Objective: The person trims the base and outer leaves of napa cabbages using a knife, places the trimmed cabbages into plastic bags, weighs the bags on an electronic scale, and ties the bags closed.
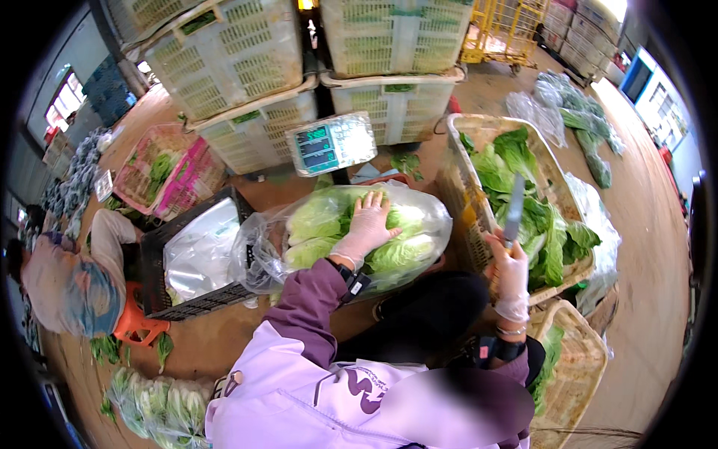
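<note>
Nearest camera: lilac jacket (299,404), lower middle of frame.
Left hand (366,228): gloved, fingers spread over bagged greens (400,251), mid-frame.
Bag axis: long side runs left-right, directly beneath left hand; right hand sits farther off, toward frame right.
Right hand (508,273): gloved, closed round knife (514,209), blade toward top of frame.
Cream crate (458,161), right of frame: loose leafy greens (550,232).
Black crate (206,301), left of centre: clear plastic (198,254).
</note>
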`<state>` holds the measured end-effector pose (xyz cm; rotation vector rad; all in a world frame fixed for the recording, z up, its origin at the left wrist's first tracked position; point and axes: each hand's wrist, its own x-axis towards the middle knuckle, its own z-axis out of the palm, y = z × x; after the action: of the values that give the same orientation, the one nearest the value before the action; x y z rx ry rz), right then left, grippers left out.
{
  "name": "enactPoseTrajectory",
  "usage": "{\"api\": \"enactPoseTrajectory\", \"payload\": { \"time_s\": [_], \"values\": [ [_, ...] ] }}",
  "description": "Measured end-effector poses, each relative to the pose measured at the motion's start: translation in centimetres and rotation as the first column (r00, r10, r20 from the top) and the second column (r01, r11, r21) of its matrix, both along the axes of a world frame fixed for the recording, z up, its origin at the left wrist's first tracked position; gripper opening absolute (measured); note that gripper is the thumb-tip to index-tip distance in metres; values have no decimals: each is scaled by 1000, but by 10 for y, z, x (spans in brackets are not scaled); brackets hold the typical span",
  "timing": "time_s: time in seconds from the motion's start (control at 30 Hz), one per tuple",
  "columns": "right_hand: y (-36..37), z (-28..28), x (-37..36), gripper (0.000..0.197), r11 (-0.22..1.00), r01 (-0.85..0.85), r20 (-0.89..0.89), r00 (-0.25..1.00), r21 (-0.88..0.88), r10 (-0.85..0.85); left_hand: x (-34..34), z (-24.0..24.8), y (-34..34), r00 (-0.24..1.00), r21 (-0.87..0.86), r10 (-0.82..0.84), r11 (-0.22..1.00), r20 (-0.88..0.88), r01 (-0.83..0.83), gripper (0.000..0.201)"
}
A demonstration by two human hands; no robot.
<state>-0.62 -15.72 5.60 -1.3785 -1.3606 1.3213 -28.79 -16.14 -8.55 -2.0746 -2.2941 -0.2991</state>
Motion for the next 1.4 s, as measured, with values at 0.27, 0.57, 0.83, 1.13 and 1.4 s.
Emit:
{"api": "enactPoseTrajectory", "payload": {
  "time_s": [0.27,0.57,0.83,1.13,1.4],
  "values": [
    [-23,19,105,25,889,411,-13,909,203,-417,1,47,-81,851,280,-78,957,520,-83,27],
    [-140,-114,340,18,746,315,690,288,587,-664,21,38,-102,855,276,-129,961,502,-17,23],
    [-267,-178,393,21,730,565,791,205,385,-576,36,18,-41,921,357,-266,921,283,156,24],
    [-246,-147,332,26,650,688,679,309,323,-665,30,-8,90,839,-157,-354,935,-413,318,49],
    [-260,-169,331,28,648,740,722,348,181,-598,36,8,105,911,-210,-317,941,-264,266,47]
  ]
}}
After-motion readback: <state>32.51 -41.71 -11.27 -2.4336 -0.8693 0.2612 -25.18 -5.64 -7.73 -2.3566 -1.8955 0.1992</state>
